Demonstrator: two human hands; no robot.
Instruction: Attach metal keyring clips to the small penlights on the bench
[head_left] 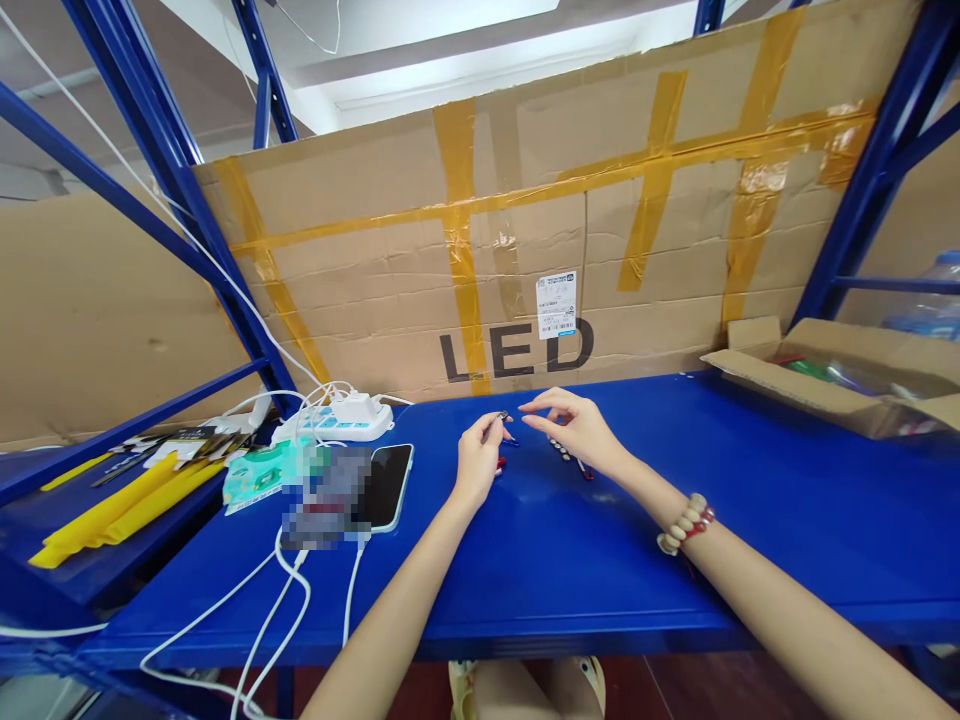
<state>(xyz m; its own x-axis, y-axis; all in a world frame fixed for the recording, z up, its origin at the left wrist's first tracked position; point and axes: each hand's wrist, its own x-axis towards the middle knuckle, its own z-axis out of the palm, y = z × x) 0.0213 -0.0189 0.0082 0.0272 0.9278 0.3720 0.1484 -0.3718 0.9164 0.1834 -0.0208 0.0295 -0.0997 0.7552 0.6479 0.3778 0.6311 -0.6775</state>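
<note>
My left hand is above the blue tabletop, its fingers pinched together on a small dark piece too small to name. My right hand is just to the right, thumb and forefinger stretched toward that piece with a narrow gap between their tips; nothing shows in them. A beaded bracelet with a red cord is worn on the right wrist. Below the right hand lies a partly hidden string of pale beads with a dark and red end. Small red bits show beside the left hand.
On the left are a phone, a teal packet, a white power strip and loose white cables. Yellow strips lie beyond them. An open cardboard box stands right. Large cardboard walls the back.
</note>
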